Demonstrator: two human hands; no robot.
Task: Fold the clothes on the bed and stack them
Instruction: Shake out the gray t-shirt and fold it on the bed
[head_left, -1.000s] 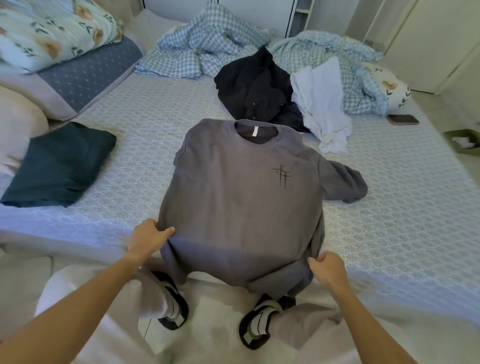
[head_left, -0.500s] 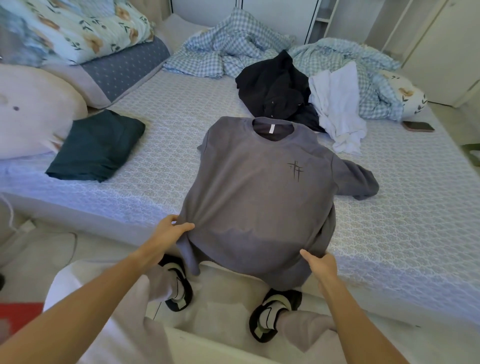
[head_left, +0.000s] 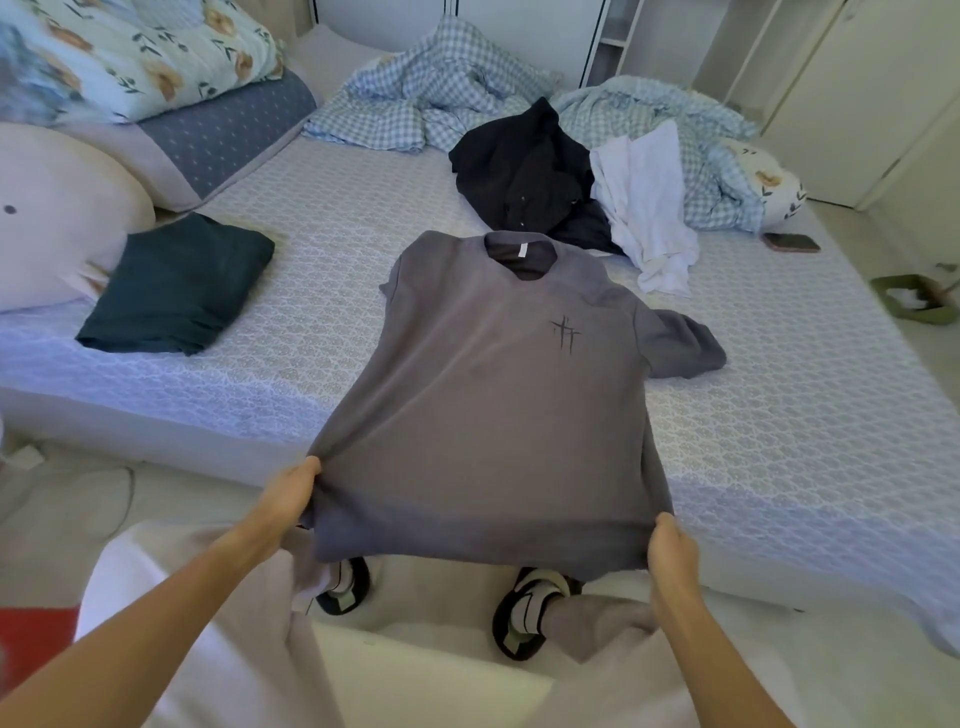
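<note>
Grey sweatshirt (head_left: 488, 395) lies front-up on the bed (head_left: 779, 415), collar away from the person, hem pulled out past the mattress edge. Left hand (head_left: 288, 496) pinches the left hem corner; right hand (head_left: 670, 553) pinches the right. Both grips clenched on cloth. Folded dark green garment (head_left: 176, 286) lies well apart, left. Black garment (head_left: 524, 171) and white garment (head_left: 644, 202) heaped beyond the collar.

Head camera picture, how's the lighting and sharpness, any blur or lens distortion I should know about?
Head view: soft, even daylight with no hard glare; the grey sweatshirt darkens near its hem, where the left hand and right hand grip it. Head view: wide-angle bending curves the bed edge; corners look soft and slightly smeared, while the sweatshirt's chest mark stays readable.
</note>
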